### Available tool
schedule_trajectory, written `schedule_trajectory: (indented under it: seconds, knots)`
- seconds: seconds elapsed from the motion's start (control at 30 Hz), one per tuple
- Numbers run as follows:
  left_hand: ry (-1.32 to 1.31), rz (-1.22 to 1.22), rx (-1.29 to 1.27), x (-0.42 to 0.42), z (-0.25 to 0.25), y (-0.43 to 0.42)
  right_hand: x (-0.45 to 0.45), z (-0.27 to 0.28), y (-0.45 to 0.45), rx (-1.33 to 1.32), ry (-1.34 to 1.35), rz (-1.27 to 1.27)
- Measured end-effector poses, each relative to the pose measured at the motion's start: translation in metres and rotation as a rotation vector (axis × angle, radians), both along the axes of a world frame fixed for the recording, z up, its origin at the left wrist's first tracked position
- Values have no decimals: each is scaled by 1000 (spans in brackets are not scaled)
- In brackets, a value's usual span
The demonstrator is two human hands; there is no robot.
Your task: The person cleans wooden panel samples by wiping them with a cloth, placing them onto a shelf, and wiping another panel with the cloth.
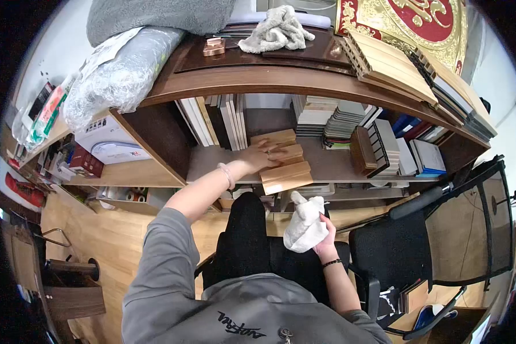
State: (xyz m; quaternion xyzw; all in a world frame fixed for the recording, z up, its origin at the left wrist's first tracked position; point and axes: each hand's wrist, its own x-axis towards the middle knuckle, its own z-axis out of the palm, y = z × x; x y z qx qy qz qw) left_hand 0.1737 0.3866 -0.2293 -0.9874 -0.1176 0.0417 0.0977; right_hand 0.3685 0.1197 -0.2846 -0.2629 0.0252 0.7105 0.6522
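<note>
My left hand (pixel 260 157) reaches into the shelf, its fingers spread over a light wooden profile piece (pixel 286 176) with a stepped surface. The fingers rest on the wood and are not wrapped round it. The wood lies on the shelf board and sticks out a little over its front edge. My right hand (pixel 325 236) is in front of my lap, closed on a white cloth (pixel 304 225). The cloth is bunched up, and part of it hides some of my fingers.
Upright sample boards (pixel 223 120) stand left of the wood; stacked samples (pixel 344 123) stand to its right. On the cabinet top lie a grey rag (pixel 277 30), ribbed wood panels (pixel 390 66) and a plastic-wrapped bundle (pixel 126 69). A black office chair (pixel 390 249) stands at right.
</note>
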Motion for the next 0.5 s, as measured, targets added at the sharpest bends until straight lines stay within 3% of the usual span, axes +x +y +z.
schedule_trajectory:
  seconds: [0.03,0.13,0.17,0.23,0.27,0.37,0.5]
  knots:
    - [3,0,-3,4,14,-16,1,-2,-2,0,8,-7]
    - [3,830,-792,34,58,-83,0,-3,-1,1,17,4]
    - [7,830,-784,42,48,-94,-2,-4,0,2,20,7]
    - [-302,843,-613,57,12,-112,-3,-9,1,-15,25,12]
    - [-300,844,-617,64,1,-117,-3,-11,1,-33,24,20]
    - [-494,864,-89,79,-19,-122,-3,-11,-4,-56,34,32]
    - [-429,847,-98,68,-34,-94,2,-7,-6,-54,56,31]
